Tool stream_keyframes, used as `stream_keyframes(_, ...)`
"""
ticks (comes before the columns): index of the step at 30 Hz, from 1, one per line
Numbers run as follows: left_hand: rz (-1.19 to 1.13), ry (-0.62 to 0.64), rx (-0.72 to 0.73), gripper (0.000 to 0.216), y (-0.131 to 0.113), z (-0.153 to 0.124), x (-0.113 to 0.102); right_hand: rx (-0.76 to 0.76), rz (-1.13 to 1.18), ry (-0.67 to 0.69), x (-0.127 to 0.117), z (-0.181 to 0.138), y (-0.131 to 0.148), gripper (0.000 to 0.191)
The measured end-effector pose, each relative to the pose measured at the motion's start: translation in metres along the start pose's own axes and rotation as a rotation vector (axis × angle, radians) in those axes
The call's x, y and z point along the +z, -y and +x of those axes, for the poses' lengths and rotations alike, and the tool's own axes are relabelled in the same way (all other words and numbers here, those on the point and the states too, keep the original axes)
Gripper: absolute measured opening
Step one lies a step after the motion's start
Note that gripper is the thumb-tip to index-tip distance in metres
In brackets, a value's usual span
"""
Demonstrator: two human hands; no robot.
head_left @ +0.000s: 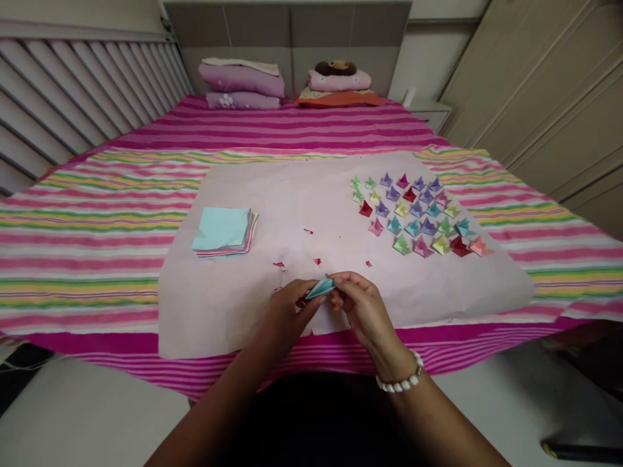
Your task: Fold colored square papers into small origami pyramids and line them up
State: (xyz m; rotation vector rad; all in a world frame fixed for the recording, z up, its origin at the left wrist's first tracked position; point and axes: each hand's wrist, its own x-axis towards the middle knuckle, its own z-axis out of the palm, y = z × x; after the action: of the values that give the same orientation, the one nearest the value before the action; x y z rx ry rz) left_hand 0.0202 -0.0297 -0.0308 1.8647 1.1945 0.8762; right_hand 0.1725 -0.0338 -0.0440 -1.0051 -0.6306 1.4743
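Note:
A small folded piece of light blue paper [320,288] is held between my two hands, above the near edge of a large pale sheet [272,194]. My left hand [293,309] pinches its left end between thumb and fingers. At the other end, the fingertips of my right hand [361,303] are closed on the paper; a white bead bracelet circles that wrist. Just beyond my hands lie red paper scraps [317,261]. To the left sits a stack of square coloured papers [224,228], light blue on top.
Rows of small folded paper figures [417,209] in many colours stand on the sheet's right side. The sheet lies on a bed with a striped cover [97,259]. Folded purple bedding [243,81] and a pink pillow pile [339,80] rest by the headboard [292,32].

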Motion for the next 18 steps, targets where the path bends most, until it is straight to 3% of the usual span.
stream_keyframes(7, -0.287, 0.022, -0.222, 0.021, -0.0014, 0.0012, -0.0041, -0.061, -0.152, 0.079, -0.0002, -0.0017, 0.0018, 0.025)
stream_keyframes(11, -0.308, 0.091, -0.274, 0.027, -0.0014, 0.0034, -0.0058, -0.049, -0.153, 0.03, 0.0005, -0.0005, 0.0004, 0.021)
stream_keyframes(18, -0.326, 0.106, -0.403, 0.031, 0.0003, 0.0014, -0.0033, -0.073, -0.151, 0.029, 0.002, -0.0006, -0.0032, 0.02)
